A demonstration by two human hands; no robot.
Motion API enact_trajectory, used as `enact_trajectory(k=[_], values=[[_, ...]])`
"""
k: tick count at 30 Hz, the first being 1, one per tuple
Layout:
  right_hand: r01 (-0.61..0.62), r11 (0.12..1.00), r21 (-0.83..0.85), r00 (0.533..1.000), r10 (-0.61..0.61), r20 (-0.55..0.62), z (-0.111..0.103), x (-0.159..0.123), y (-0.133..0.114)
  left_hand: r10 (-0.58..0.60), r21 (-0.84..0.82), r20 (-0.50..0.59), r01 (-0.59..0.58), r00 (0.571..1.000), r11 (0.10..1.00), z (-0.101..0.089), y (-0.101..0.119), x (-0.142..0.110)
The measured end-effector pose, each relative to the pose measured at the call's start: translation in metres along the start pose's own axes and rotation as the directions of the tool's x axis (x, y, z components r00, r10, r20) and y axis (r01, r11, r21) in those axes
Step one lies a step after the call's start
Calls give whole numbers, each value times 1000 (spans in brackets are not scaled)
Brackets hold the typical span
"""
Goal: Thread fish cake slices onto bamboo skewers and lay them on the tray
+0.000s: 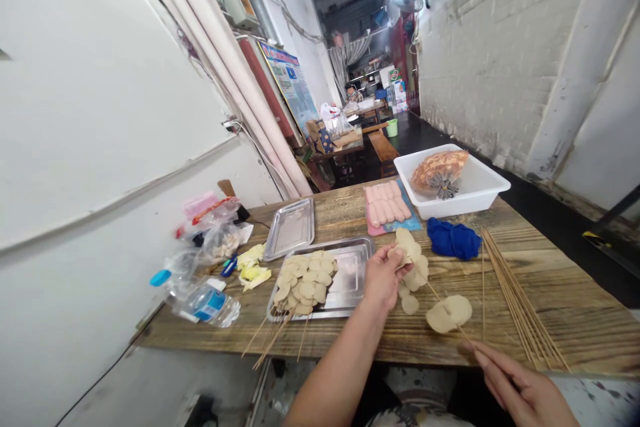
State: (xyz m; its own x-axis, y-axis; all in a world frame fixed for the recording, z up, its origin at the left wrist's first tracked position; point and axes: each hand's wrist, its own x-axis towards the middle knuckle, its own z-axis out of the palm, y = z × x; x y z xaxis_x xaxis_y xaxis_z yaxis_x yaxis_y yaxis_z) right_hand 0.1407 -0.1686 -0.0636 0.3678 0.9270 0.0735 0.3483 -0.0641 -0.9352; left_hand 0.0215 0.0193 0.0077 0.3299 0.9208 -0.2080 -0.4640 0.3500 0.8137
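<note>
Between the fingers of my left hand (383,278) is a thin beige slice (401,256), at the far end of a bamboo skewer (434,291). My right hand (517,383) pinches the skewer's near end by the table edge. Another beige slice (449,313) is threaded partway along it. Loose slices (411,305) lie on the table just beyond and below my left hand, which partly hides them. To the left, a metal tray (356,273) holds a pile of skewered slices (307,280), their sticks poking over the near edge.
Bare skewers (520,307) lie at right beside a blue cloth (454,239). Behind are packed pink sausages (386,203) and a white tub (480,203) with bagged food. At left stand a second tray (290,227), yellow gloves (254,267) and a water bottle (213,305). Someone sits far back.
</note>
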Motion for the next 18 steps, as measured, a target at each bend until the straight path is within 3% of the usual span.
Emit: enact_trajectory(k=[13,18], values=[[12,1000,-12,1000,-13,-27,-3,0,-2,28,38,20,-29,999,999,4,-3,-2],[-32,997,75,999,33,-14,-1,0,5,17,44,27,-18,999,999,5,-2,-5]])
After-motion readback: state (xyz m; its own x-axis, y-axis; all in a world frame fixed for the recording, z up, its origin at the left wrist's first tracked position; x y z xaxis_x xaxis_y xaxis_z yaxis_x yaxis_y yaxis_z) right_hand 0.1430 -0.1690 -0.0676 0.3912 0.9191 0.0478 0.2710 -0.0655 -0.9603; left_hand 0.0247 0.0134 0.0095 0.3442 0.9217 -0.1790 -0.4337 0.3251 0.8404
